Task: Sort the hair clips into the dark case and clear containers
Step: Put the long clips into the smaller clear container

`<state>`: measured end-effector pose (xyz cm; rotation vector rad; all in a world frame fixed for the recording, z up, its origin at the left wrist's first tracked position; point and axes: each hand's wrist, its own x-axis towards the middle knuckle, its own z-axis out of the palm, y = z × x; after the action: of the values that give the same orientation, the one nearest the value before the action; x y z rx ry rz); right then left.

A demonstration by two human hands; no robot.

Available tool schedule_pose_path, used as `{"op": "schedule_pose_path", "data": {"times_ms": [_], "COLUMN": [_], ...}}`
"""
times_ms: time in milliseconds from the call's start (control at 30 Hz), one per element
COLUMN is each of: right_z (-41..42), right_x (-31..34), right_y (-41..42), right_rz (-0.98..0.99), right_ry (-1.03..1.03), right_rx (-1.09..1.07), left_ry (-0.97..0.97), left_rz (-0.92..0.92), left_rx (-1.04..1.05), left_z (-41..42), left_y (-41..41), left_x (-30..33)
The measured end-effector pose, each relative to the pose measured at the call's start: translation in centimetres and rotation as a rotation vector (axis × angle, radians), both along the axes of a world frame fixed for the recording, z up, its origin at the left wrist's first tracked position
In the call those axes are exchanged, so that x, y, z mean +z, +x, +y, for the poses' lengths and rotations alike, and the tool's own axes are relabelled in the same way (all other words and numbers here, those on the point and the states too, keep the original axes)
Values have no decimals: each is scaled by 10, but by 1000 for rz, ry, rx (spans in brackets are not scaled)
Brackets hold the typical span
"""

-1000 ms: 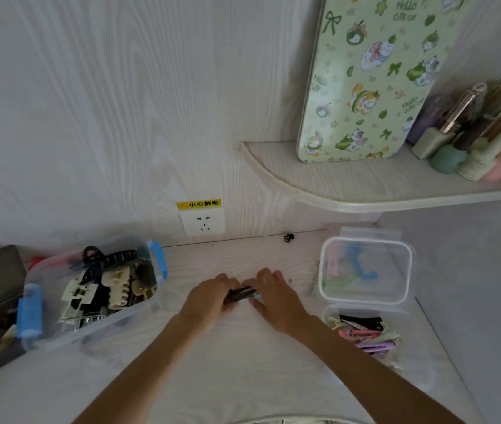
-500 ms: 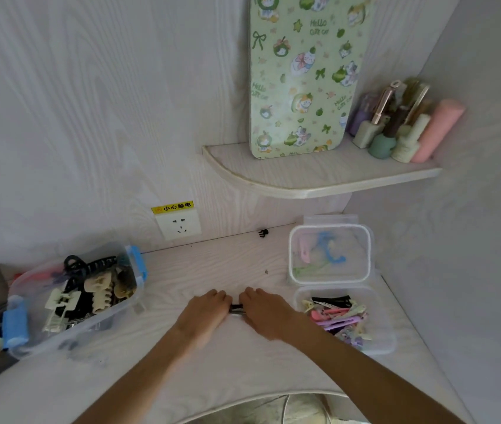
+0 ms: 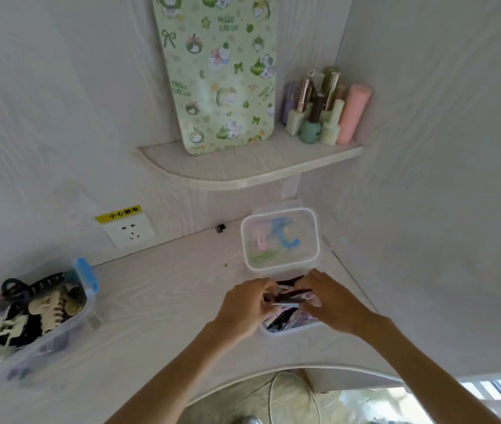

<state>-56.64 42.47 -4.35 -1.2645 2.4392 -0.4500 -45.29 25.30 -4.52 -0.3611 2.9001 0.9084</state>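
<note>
Both hands have shifted from the bare desk toward four o'clock and now hover over the small clear box [image 3: 285, 328] of flat clips. Between them they hold a bunch of dark clips [image 3: 289, 296]: the left hand [image 3: 243, 310] pinches the bunch at its nine o'clock end, the right hand [image 3: 328, 301] has curled fingers round the three o'clock end, so the clips span the gap from one grip to the other, just above the box's open top. More clips, pink, lilac and black, lie in the box below. Directly at twelve o'clock from it, touching its far edge, sits a second clear box with its lid [image 3: 279, 237] on, a blue clip [image 3: 284, 234] showing inside. Far off at nine o'clock stands a bigger clear tub [image 3: 59, 328] with blue latches, full of claw clips. One tiny black clip [image 3: 220, 228] lies alone by the wall, near the socket [image 3: 128, 231]. On the shelf [image 3: 243, 172] stand a patterned green board and several bottles.
</note>
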Motion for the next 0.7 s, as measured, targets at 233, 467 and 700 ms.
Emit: {"op": "schedule_pose_path", "data": {"times_ms": [233,467,700], "right_z": [26,-36,-129], "right_x": [-5,-7,-19], "right_y": [-1,27,53], "right_rz": [-33,-295,-371], "right_ry": [59,-19,-88], "right_rx": [-308,-173,-186], "left_ry": [-202,-302,-324], "left_rz": [-12,-204,-251], "left_rx": [-99,34,214], "left_z": [-4,-56,-123], "left_y": [10,57,96], "left_x": [-5,6,5]}}
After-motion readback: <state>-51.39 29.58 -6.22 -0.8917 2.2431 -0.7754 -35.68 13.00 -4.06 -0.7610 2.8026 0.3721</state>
